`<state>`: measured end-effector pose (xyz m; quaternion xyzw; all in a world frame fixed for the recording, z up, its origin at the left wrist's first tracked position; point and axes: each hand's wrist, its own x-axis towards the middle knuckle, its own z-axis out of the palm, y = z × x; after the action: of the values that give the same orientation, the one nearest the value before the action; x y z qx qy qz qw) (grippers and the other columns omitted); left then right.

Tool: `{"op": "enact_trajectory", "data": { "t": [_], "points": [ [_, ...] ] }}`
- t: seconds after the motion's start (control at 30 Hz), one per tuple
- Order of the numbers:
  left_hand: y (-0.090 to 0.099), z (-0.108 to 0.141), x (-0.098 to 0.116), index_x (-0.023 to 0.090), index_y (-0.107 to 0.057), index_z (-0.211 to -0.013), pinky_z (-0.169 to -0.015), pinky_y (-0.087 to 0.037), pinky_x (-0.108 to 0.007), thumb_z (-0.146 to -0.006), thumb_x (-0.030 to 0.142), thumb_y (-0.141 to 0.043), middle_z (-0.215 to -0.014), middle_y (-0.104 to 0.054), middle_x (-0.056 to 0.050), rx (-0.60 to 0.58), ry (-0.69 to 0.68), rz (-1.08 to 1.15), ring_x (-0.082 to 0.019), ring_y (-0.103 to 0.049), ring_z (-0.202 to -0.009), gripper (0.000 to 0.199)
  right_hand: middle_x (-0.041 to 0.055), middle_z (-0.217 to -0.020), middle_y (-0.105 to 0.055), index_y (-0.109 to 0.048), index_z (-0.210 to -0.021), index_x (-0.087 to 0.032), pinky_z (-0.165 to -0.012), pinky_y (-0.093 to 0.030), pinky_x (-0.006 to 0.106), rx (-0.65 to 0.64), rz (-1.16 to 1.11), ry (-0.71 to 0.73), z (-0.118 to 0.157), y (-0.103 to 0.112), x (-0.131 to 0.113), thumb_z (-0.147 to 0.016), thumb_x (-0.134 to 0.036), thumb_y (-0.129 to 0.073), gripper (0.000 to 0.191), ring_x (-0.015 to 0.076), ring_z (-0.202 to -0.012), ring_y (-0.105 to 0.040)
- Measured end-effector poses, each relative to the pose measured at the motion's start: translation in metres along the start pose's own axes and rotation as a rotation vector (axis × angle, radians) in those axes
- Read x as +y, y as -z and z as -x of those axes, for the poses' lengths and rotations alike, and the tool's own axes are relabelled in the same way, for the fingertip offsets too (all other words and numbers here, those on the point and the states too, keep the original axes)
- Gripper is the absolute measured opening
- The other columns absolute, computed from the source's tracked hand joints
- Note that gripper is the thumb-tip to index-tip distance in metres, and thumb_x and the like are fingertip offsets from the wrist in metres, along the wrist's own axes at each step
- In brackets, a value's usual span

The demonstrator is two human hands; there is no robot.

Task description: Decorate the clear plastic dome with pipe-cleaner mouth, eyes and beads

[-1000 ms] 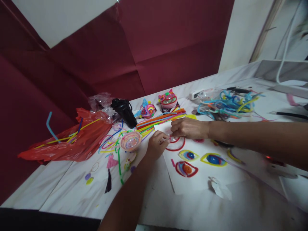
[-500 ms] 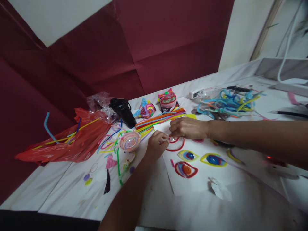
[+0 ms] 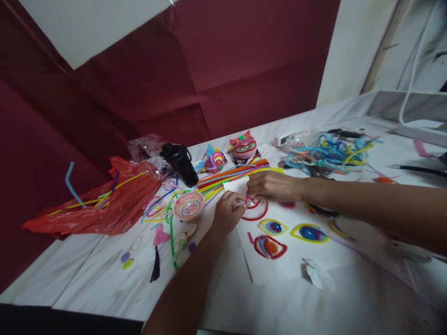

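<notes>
Both my hands meet over a sheet of white paper [image 3: 289,267]. Fingertips of my left hand [image 3: 228,210] pinch the left end of a short pink pipe cleaner [image 3: 250,201]. From the other side my right hand [image 3: 272,185] bends over the same piece, its fingers closed and its fingertips partly hidden. Under them lies a round red pipe-cleaner outline [image 3: 257,218], its upper part covered by my hands. Lower on the paper are a red-rimmed eye shape [image 3: 270,246], a small yellow-rimmed eye [image 3: 273,227] and a larger yellow-rimmed eye [image 3: 310,233].
A bundle of coloured pipe cleaners [image 3: 233,173] lies behind my hands, near two decorated fish-like pieces. To the left are a pink bowl [image 3: 188,206], a black bottle [image 3: 179,163] and a red plastic bag [image 3: 115,204]. Blue pipe cleaners [image 3: 324,151] tangle at right.
The pink pipe cleaner shows more clearly between my fingertips. My hands have barely shifted, and the view has moved slightly.
</notes>
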<state>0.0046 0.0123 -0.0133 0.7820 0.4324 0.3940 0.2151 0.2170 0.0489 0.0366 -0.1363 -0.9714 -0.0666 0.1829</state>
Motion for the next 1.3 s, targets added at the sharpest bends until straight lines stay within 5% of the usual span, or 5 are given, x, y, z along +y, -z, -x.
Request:
{"op": "enact_trajectory", "data": {
  "t": [0.67,1.3],
  "points": [
    [0.000,0.000,-0.002,0.023,-0.070,-0.099,-0.060,-0.044,-0.022,-0.075,0.011,-0.058,-0.086,-0.056,0.001,-0.024,-0.045,-0.031,-0.008,-0.046,-0.058,0.030,0.0105,-0.088,-0.067,-0.069,-0.098,-0.014,-0.077,-0.045,0.034,0.002,-0.106,-0.073,0.007,0.005,0.003,-0.096,-0.031,-0.051,0.025,0.0214,-0.086,-0.058],
    [0.001,-0.002,0.000,0.021,-0.072,-0.093,-0.062,-0.042,-0.022,-0.074,0.009,-0.059,-0.086,-0.055,0.001,-0.060,-0.027,-0.014,-0.007,-0.044,-0.057,0.026,0.0047,-0.076,-0.066,-0.067,-0.078,-0.016,-0.072,-0.031,0.033,-0.099,0.104,-0.154,-0.003,0.003,-0.009,-0.089,-0.016,-0.058,0.015,0.0196,-0.078,-0.055]
  ]
}}
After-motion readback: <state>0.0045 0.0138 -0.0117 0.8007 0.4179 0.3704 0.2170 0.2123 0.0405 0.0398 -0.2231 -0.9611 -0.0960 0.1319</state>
